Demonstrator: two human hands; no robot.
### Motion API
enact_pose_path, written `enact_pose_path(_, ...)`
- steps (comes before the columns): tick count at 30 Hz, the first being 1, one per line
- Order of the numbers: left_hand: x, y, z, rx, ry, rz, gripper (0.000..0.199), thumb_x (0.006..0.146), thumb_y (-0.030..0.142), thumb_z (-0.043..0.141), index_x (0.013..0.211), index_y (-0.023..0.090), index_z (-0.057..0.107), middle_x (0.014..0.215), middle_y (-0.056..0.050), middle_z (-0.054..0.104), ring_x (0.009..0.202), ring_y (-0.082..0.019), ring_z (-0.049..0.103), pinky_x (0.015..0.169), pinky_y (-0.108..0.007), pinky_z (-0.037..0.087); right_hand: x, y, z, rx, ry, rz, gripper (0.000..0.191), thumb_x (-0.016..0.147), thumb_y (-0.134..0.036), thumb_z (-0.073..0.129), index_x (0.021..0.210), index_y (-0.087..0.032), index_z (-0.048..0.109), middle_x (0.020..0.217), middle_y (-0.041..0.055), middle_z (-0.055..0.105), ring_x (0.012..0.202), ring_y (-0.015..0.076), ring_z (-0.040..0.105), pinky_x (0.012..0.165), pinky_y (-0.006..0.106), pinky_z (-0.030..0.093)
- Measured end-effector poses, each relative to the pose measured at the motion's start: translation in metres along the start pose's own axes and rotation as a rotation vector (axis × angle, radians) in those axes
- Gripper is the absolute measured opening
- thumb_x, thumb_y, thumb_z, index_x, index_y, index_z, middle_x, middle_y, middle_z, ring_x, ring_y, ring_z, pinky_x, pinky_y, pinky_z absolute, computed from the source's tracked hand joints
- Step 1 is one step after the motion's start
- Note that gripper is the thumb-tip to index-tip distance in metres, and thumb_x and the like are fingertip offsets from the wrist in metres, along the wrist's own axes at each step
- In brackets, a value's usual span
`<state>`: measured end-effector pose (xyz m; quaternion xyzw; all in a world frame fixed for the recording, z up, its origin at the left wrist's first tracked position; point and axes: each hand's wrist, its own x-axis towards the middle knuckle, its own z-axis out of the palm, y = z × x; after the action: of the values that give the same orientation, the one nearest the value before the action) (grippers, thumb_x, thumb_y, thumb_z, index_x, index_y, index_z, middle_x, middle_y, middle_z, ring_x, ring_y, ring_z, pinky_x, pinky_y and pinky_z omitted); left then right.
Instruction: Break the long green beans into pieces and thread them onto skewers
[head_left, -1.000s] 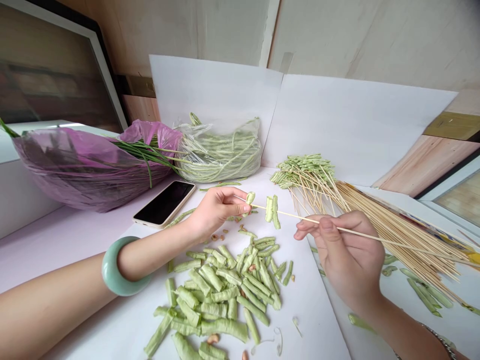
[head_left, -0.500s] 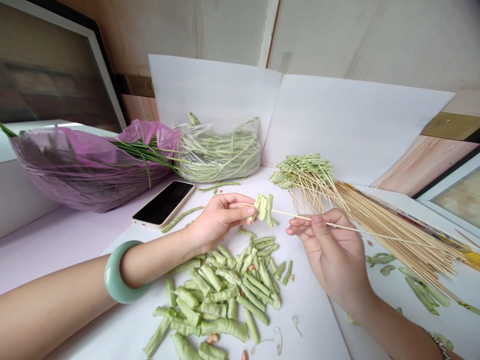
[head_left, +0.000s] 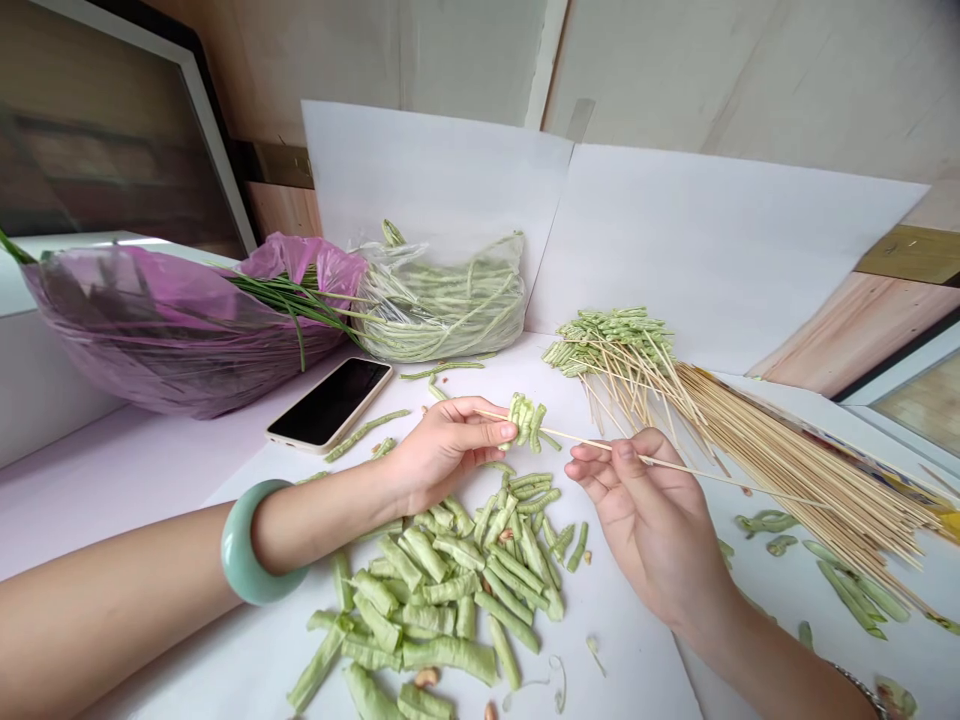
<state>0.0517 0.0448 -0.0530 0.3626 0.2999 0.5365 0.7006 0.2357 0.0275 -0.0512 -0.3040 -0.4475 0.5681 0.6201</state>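
Observation:
Between both hands runs a thin wooden skewer, slanting down to the right. Several short green bean pieces are threaded crosswise near its left end. My left hand, a pale green bangle on its wrist, pinches the skewer's tip and the leftmost bean piece between thumb and fingers. Farther along, my right hand grips the bare shaft between thumb and forefinger, its other fingers loosely curled. Below them spreads a loose pile of cut green beans on white paper.
Finished-looking bean skewers are stacked at the back right, beside a bundle of bare skewers. A phone lies left, before a purple bag and a clear bag of long beans. Bean scraps lie right.
My right hand has shifted slightly left along with the skewer, which now slants a little more steeply. The bean pieces on it sit closer together. My left hand keeps its pinch.

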Motion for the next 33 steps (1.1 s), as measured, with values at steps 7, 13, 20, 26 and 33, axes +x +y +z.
enact_pose_path(7,0.007,0.017,-0.008,0.231,-0.084,0.005,0.022,0.053,0.026,0.084,0.069,0.017,0.071,0.070,0.000,0.066,0.062,-0.008,0.055,0.064,-0.022,0.042,0.004,-0.017,-0.001,0.001,0.006,-0.006,0.021,0.070,-0.028,0.076,0.068,-0.021,0.056,0.068,0.0020,0.071,0.069,0.0147,0.066,0.066,0.030,0.054)
enact_pose_path(13,0.014,0.051,-0.024,1.112,-0.503,-0.051,0.014,0.064,0.024,0.075,0.077,0.017,0.075,0.068,-0.004,0.068,0.062,-0.014,0.058,0.060,-0.023,0.042,0.016,-0.038,-0.006,-0.006,0.155,-0.117,0.018,0.067,-0.024,0.074,0.066,-0.022,0.056,0.057,-0.0009,0.061,0.062,0.0158,0.060,0.055,0.028,0.048)
enact_pose_path(20,0.001,0.055,-0.018,1.441,-0.765,-0.026,0.021,0.063,0.009,0.069,0.076,0.024,0.076,0.071,-0.002,0.070,0.066,-0.016,0.061,0.059,-0.022,0.041,0.016,-0.033,-0.008,-0.023,0.129,-0.086,0.020,0.066,-0.026,0.075,0.066,-0.022,0.055,0.058,-0.0008,0.061,0.061,0.0156,0.058,0.056,0.030,0.047)
enact_pose_path(26,0.007,0.056,-0.018,1.368,-0.695,0.169,0.015,0.070,0.013,0.067,0.080,0.020,0.075,0.078,-0.005,0.071,0.071,-0.017,0.062,0.066,-0.024,0.044,0.020,-0.032,-0.011,-0.028,0.143,-0.113,0.023,0.063,-0.028,0.078,0.065,-0.022,0.055,0.058,-0.0013,0.059,0.060,0.0152,0.058,0.054,0.029,0.048)
enact_pose_path(33,0.019,0.042,-0.025,0.628,-0.132,0.138,0.019,0.070,0.028,0.072,0.080,0.013,0.066,0.072,-0.004,0.064,0.064,-0.010,0.057,0.063,-0.022,0.044,0.025,-0.027,-0.015,-0.024,0.191,-0.121,0.025,0.060,-0.027,0.080,0.064,-0.023,0.056,0.060,-0.0014,0.060,0.063,0.0164,0.058,0.053,0.029,0.049)
